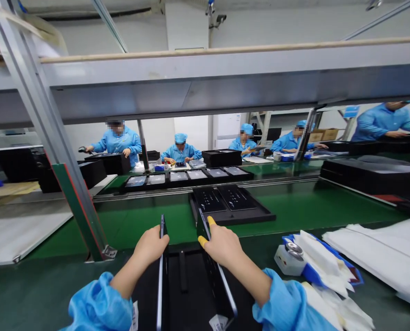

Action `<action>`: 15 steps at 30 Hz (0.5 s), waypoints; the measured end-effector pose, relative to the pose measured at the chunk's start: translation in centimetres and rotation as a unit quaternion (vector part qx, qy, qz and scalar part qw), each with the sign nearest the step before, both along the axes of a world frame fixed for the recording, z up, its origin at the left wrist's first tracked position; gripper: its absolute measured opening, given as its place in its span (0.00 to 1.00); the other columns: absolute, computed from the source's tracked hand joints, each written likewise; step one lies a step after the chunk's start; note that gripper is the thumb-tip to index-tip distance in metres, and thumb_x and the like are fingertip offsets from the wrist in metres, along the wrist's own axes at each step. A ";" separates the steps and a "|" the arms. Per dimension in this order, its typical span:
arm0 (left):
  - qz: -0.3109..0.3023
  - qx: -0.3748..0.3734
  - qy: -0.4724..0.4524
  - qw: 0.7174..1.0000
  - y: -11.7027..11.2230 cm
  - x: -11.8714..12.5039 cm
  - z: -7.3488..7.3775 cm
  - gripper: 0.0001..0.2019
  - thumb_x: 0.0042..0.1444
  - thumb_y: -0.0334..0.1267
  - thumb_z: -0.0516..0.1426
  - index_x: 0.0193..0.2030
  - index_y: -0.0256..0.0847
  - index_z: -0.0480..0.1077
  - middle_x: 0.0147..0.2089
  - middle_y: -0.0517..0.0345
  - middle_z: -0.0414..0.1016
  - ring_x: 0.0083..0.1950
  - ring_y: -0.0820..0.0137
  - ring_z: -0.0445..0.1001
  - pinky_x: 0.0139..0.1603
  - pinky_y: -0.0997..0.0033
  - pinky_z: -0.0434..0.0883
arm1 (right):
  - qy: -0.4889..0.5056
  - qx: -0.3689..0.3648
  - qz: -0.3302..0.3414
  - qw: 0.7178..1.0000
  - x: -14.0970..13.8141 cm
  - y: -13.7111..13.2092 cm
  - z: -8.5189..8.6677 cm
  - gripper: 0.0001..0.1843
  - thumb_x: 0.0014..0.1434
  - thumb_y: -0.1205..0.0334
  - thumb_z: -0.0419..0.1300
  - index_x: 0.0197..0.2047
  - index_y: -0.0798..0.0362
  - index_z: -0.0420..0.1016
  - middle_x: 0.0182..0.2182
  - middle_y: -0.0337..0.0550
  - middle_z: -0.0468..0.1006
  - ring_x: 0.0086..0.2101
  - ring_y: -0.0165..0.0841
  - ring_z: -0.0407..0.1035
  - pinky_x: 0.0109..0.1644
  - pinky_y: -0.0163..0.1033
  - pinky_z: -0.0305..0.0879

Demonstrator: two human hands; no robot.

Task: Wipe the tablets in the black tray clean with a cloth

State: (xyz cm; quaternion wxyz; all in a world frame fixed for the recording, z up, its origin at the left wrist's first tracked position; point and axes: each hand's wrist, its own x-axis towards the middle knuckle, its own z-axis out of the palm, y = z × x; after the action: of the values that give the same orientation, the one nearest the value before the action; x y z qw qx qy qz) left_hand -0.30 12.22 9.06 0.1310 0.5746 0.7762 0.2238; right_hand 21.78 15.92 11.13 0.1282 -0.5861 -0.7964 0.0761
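My left hand (150,246) is closed on the edge of a slim tablet (161,280) standing nearly upright, so only its thin metallic side shows. My right hand (223,243), with yellow covers on two fingertips, grips a second tablet (214,276), tilted and dark-faced. Both are held over a black tray (187,303) on the green bench, with a gap between them. White labels show near their lower ends. Just beyond, another black tray (232,216) on the green belt holds two dark panels (222,198) with small white print.
To the right lie a white pump dispenser (290,258), a blue box of wipes (324,262) and white sheets (380,253). A metal post (70,170) stands at left; a shelf (205,82) crosses overhead. Several co-workers (180,149) in blue sit or stand across the line, near stacked black trays (222,158).
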 end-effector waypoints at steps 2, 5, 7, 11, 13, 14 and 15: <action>0.000 -0.015 -0.001 1.000 0.4 -0.1 0.1 0.14 0.64 0.48 0.55 0.36 0.38 0.70 0.34 0.59 0.73 0.37 0.68 0.73 0.44 0.59 0.73 | 0.008 -0.020 0.009 1.000 -0.4 0.8 -0.1 0.29 0.60 0.54 0.58 0.60 0.62 0.69 0.45 0.60 0.80 0.46 0.51 0.75 0.44 0.46 0.65; -0.002 -0.039 0.003 0.999 0.6 -0.1 0.2 0.15 0.63 0.49 0.56 0.34 0.38 0.70 0.33 0.59 0.73 0.35 0.68 0.73 0.43 0.60 0.74 | 0.029 -0.059 0.028 0.997 -0.5 1.6 -0.5 0.18 0.57 0.54 0.59 0.46 0.58 0.78 0.41 0.56 0.82 0.42 0.48 0.77 0.37 0.42 0.64; -0.004 -0.054 0.010 0.998 0.5 -0.3 0.4 0.17 0.64 0.50 0.56 0.32 0.38 0.70 0.30 0.61 0.72 0.33 0.69 0.72 0.41 0.61 0.74 | 0.036 -0.072 0.030 0.996 -0.3 1.8 -0.7 0.13 0.57 0.57 0.58 0.39 0.55 0.79 0.37 0.52 0.83 0.38 0.44 0.77 0.32 0.38 0.61; 0.009 -0.028 0.038 0.999 -0.8 -0.2 1.6 0.16 0.65 0.48 0.54 0.33 0.38 0.69 0.31 0.60 0.72 0.34 0.69 0.72 0.41 0.62 0.73 | 0.056 -0.046 0.016 0.997 0.6 1.2 -0.2 0.11 0.59 0.61 0.55 0.38 0.55 0.78 0.36 0.50 0.82 0.38 0.41 0.76 0.32 0.37 0.57; 0.028 0.015 0.064 0.997 -2.3 0.3 2.0 0.14 0.67 0.46 0.50 0.39 0.38 0.70 0.34 0.58 0.73 0.36 0.67 0.72 0.41 0.62 0.71 | 0.068 -0.021 0.007 0.997 1.1 0.3 -0.2 0.12 0.62 0.60 0.53 0.42 0.54 0.77 0.37 0.48 0.82 0.38 0.40 0.76 0.34 0.37 0.57; 0.040 0.038 0.079 0.995 -3.2 0.7 2.0 0.14 0.67 0.45 0.48 0.44 0.39 0.69 0.35 0.56 0.73 0.36 0.65 0.73 0.40 0.61 0.70 | 0.080 -0.001 0.005 0.997 1.4 -0.3 -0.5 0.14 0.63 0.60 0.52 0.46 0.54 0.76 0.36 0.47 0.81 0.38 0.40 0.76 0.35 0.37 0.58; 0.053 0.060 0.094 0.992 -4.1 1.2 1.6 0.16 0.67 0.44 0.46 0.50 0.39 0.68 0.36 0.54 0.74 0.37 0.62 0.73 0.39 0.60 0.69 | 0.094 0.025 0.003 0.995 1.6 -1.0 -1.1 0.15 0.65 0.60 0.50 0.49 0.54 0.74 0.35 0.46 0.81 0.37 0.40 0.75 0.36 0.38 0.58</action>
State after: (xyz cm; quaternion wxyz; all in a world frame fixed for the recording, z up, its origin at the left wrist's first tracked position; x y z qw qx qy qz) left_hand 0.91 8.09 10.71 0.0101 0.5579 0.7997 0.2218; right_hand 23.42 14.96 10.01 0.2164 -0.5705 -0.7844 0.1113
